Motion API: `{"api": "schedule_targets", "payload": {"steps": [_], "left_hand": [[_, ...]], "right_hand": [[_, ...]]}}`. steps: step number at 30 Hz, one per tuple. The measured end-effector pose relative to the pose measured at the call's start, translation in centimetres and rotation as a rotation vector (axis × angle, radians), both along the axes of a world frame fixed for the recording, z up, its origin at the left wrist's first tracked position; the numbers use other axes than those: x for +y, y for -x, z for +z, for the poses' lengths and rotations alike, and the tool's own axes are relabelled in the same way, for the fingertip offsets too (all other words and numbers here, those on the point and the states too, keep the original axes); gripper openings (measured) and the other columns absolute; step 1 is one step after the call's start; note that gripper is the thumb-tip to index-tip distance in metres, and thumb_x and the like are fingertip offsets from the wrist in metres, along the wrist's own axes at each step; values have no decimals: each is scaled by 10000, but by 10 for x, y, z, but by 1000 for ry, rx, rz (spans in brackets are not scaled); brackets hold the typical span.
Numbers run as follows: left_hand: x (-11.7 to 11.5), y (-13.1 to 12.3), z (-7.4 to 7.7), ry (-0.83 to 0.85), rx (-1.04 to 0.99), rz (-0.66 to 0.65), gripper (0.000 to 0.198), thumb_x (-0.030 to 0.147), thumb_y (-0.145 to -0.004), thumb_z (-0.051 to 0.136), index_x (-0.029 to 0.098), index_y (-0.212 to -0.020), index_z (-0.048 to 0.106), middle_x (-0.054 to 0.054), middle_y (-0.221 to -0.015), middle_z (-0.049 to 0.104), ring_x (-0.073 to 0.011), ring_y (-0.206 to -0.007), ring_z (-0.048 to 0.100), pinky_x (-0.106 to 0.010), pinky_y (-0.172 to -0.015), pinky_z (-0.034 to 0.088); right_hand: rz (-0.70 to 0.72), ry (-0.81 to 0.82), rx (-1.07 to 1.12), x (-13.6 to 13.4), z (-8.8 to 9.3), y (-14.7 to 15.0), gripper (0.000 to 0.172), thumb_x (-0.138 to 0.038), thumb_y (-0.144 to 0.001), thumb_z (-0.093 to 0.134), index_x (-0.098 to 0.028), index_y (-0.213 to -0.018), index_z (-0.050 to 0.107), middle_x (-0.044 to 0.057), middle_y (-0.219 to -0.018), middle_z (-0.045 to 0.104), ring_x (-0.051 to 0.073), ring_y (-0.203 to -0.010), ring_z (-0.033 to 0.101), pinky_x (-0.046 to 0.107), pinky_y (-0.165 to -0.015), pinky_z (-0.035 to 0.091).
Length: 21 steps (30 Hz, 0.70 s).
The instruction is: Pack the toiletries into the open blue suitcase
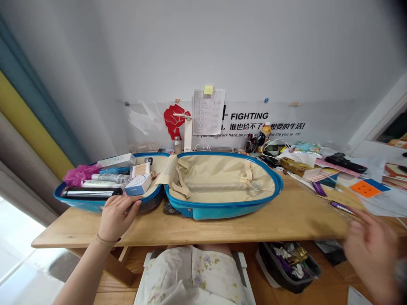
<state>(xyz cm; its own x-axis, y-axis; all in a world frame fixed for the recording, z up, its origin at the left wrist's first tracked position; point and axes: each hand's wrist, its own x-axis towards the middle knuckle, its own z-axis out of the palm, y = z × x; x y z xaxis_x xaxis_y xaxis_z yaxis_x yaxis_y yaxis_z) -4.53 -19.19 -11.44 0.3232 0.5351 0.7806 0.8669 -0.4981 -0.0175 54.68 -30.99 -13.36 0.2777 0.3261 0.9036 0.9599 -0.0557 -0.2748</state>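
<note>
A blue suitcase (222, 210) lies opened flat on the wooden table, its cream-lined right half holding no items. My left hand (118, 214) is at the front rim of the left half, fingers bent over the edge. Inside that half, close to these fingers, are a small blue-and-white box (138, 184), a black cylindrical case (92, 192), several tubes (111, 178), a pink bath puff (79, 174) and a long white box (118, 161). My right hand (370, 243), blurred, is over the table's right side. Its fingertips meet the end of a purple pen (341, 206); whether they grip it is unclear.
Papers, an orange puzzle cube (365, 189) and a purple wrapper (319, 189) clutter the table's right side. A white desk lamp (188, 133) and a bottle (266, 132) stand along the wall. Below the table is a black bin (286, 271) with crumpled wrappers.
</note>
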Motion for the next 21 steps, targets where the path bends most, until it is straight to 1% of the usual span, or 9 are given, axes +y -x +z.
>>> {"api": "schedule_targets", "payload": {"steps": [1,4,6,9,11,14,17,19,21], "left_hand": [[-1,0,1,7,2,2,282,331,-949,456,224,-852,699,-13,-680,693,-181,-657,626,-326,-717,431],[-3,-1,3,43,2,-8,299,310,-959,433,223,-872,705,-16,-689,695,-175,-658,622,-323,-714,431],[-5,0,6,68,-7,-40,314,293,-966,414,221,-884,708,-24,-747,715,-170,-688,636,-315,-719,441],[-4,4,14,82,-73,-55,328,315,-971,400,206,-918,705,-57,-899,732,-182,-833,664,-305,-796,475],[2,7,23,104,-135,34,357,382,-967,392,193,-1000,693,-87,-1018,716,-214,-957,657,-324,-857,486],[18,6,40,241,-116,273,511,518,-936,360,164,-1188,630,-144,-1182,662,-299,-1075,625,-416,-901,484],[38,-5,59,515,33,493,707,635,-883,327,117,-1308,550,-210,-1260,617,-393,-1109,604,-528,-915,455],[50,-15,69,734,127,595,784,678,-856,316,105,-1356,507,-227,-1262,616,-408,-1095,614,-531,-901,456],[60,-24,75,905,200,648,811,688,-841,317,102,-1374,489,-228,-1249,626,-395,-1095,621,-493,-899,462]], "right_hand": [[109,-19,-35,24,5,11,488,-593,-904,359,-229,-1023,662,179,-970,682,332,-1010,638,529,-867,498],[376,-57,-127,81,21,59,373,-448,-927,379,-220,-1073,635,146,-1040,692,304,-1097,619,523,-969,451],[481,-65,-158,102,25,90,331,-387,-933,382,-215,-1075,626,122,-1065,690,288,-1131,604,524,-997,429],[565,-143,-105,117,18,117,352,-376,-950,336,-206,-1023,635,108,-1018,686,265,-1081,621,493,-962,453],[563,-215,-37,120,7,121,393,-389,-960,300,-200,-967,645,105,-959,681,252,-1007,637,472,-922,470],[532,-250,33,122,-7,117,444,-411,-970,274,-191,-902,654,101,-916,676,245,-950,641,477,-922,454],[532,-244,46,122,-11,114,461,-415,-973,273,-188,-867,660,95,-905,680,241,-948,641,484,-950,430],[539,-238,44,122,-11,114,465,-409,-975,272,-187,-855,663,94,-904,680,239,-956,639,482,-961,420],[548,-236,42,122,-11,114,468,-402,-976,269,-188,-850,666,95,-908,679,239,-964,635,476,-963,415]]}}
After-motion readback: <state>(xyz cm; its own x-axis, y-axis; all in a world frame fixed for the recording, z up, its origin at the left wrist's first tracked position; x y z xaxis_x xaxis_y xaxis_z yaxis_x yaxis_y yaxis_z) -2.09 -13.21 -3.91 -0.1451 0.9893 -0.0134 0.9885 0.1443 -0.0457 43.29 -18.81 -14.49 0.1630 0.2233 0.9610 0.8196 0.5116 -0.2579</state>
